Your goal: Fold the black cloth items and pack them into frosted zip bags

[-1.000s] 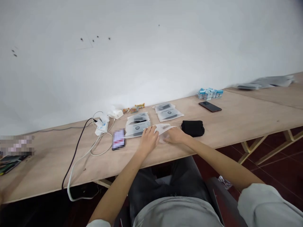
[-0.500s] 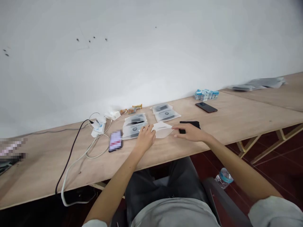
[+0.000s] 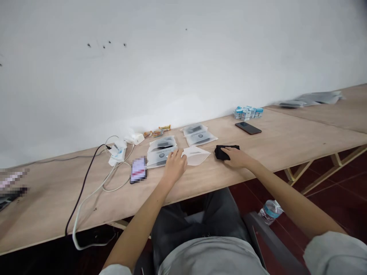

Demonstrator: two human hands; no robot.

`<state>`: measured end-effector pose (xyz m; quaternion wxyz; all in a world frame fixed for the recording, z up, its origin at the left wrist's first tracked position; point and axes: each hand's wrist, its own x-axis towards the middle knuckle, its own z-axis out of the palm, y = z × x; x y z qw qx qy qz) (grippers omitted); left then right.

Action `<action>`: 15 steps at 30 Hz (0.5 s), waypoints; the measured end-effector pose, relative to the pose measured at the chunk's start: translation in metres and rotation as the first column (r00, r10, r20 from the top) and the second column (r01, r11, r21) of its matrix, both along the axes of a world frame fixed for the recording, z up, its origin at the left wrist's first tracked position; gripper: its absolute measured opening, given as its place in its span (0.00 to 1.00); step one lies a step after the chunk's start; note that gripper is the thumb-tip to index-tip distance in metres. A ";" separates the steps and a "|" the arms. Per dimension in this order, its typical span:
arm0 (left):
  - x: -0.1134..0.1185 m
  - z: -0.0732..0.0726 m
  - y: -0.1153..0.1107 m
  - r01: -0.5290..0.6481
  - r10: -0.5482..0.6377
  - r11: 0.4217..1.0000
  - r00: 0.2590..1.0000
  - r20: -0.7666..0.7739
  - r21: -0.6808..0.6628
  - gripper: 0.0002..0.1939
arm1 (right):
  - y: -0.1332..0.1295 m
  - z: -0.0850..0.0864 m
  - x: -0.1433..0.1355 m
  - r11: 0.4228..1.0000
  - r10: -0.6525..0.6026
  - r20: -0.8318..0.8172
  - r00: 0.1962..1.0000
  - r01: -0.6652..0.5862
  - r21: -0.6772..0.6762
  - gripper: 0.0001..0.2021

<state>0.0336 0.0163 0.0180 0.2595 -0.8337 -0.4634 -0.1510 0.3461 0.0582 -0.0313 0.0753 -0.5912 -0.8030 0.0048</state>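
My left hand [image 3: 175,165] is closed on the left end of a frosted plastic bag [image 3: 197,157], whose mouth gapes a little toward the right. My right hand [image 3: 235,157] grips a folded black cloth item [image 3: 221,152] from its near side, fingers over its top; the thumb is mostly hidden. The cloth lies on the table just right of the bag. Behind my left hand is a filled frosted bag [image 3: 156,157] with dark contents and a printed logo. Another filled frosted bag [image 3: 206,138] lies farther back.
A phone [image 3: 138,170] with a lit screen, white cables and a power strip [image 3: 118,152] are to the left. Snack wrappers [image 3: 157,133] lie by the wall. A dark phone [image 3: 248,128] and small blue-white boxes [image 3: 248,112] stand right. A water bottle [image 3: 270,211] is below the table.
My right hand has let go of the bag's right edge and moved right onto the black cloth item, which looks more bunched. My left hand stays on the bag.
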 end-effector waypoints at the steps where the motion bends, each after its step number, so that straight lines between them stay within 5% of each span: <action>1: 0.001 0.000 0.000 -0.005 0.005 1.000 1.000 0.000 0.004 0.10 | 0.000 0.000 -0.003 0.999 -0.024 0.020 1.000 0.023 0.031 0.33; 7: 0.007 0.007 -0.004 -0.017 0.017 1.000 1.000 -0.012 0.010 0.08 | 0.007 0.000 -0.015 0.989 -0.081 0.045 0.996 0.075 0.127 0.20; 15: 0.012 0.009 -0.009 -0.057 0.057 0.998 0.998 -0.016 0.000 0.10 | 0.018 0.002 -0.020 0.992 -0.067 -0.035 0.997 0.070 0.104 0.22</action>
